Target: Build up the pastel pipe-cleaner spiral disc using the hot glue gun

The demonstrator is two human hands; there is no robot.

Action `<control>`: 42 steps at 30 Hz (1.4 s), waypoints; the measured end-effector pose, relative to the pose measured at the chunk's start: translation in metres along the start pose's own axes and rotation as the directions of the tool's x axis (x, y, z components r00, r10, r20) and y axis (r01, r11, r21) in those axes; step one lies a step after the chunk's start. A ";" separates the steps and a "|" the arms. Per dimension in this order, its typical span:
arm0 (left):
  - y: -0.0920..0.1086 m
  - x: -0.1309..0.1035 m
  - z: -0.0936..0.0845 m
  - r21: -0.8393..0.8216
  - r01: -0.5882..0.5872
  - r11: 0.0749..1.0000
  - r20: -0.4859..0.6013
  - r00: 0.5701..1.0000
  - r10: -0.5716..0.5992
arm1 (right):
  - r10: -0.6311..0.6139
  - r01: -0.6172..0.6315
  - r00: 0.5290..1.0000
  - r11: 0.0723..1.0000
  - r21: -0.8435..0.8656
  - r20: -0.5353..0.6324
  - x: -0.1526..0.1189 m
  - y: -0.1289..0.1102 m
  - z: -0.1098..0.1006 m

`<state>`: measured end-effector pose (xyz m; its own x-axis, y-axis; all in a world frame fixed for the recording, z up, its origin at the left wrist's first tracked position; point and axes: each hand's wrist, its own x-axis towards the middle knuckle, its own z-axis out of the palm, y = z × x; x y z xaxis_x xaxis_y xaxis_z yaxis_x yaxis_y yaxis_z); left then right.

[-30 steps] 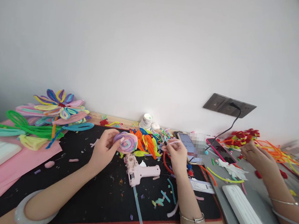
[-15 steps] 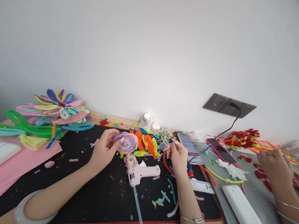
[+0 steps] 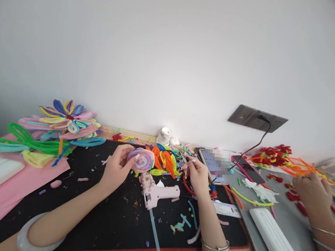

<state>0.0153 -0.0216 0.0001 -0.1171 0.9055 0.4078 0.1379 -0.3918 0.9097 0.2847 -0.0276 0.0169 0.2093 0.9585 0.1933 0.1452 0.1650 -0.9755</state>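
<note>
My left hand (image 3: 119, 164) grips a coiled spiral disc of purple, pink and blue pipe cleaner (image 3: 141, 160), its flat face toward me. The fingers lie behind it and the thumb is on its front. My right hand (image 3: 197, 173) is closed in a pinch just to the right of a colourful pipe cleaner pile (image 3: 165, 161). A thin greyish thing shows at its fingertips, too small to name. Below the disc a pink glue gun (image 3: 157, 193) lies on the black mat (image 3: 101, 221), a clear glue stick (image 3: 155, 235) trailing from it.
A pipe cleaner flower (image 3: 67, 120) and green loops (image 3: 35, 142) are at left. A paper cup (image 3: 165, 135) stands by the wall. Two phones, one pink-edged (image 3: 248, 168), lie at right. Another person's hand (image 3: 312, 190) is over the grey mat, near red pieces. A cord hangs from the socket (image 3: 257, 118).
My left hand and the disc have barely moved. My right hand's fingers have shifted slightly down and left. The other person's hand has moved a little right and down.
</note>
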 end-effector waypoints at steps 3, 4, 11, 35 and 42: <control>-0.001 0.000 0.000 -0.010 -0.003 1.000 0.000 1.000 0.003 | 0.000 0.001 1.000 0.999 -0.044 0.018 0.001 0.003 -0.001; -0.001 0.000 0.000 -0.011 -0.003 1.000 0.001 1.000 0.003 | -0.005 0.006 1.000 0.999 -0.053 0.022 0.001 0.003 -0.001; -0.001 0.001 0.000 -0.006 -0.013 1.000 0.010 1.000 0.013 | 0.001 0.000 1.000 1.000 -0.022 0.023 -0.002 -0.007 -0.001; 0.001 0.000 0.000 0.014 -0.008 1.000 0.012 1.000 0.008 | 0.036 -0.040 0.996 0.998 0.054 0.078 -0.005 -0.010 0.004; 0.003 0.000 0.001 0.010 -0.011 1.000 0.010 1.000 0.011 | -0.003 0.003 1.000 1.000 0.005 0.005 -0.006 -0.007 0.003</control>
<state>0.0163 -0.0223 0.0031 -0.1054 0.9030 0.4165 0.1490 -0.3998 0.9044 0.2793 -0.0335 0.0220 0.2043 0.9590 0.1962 0.1412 0.1695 -0.9754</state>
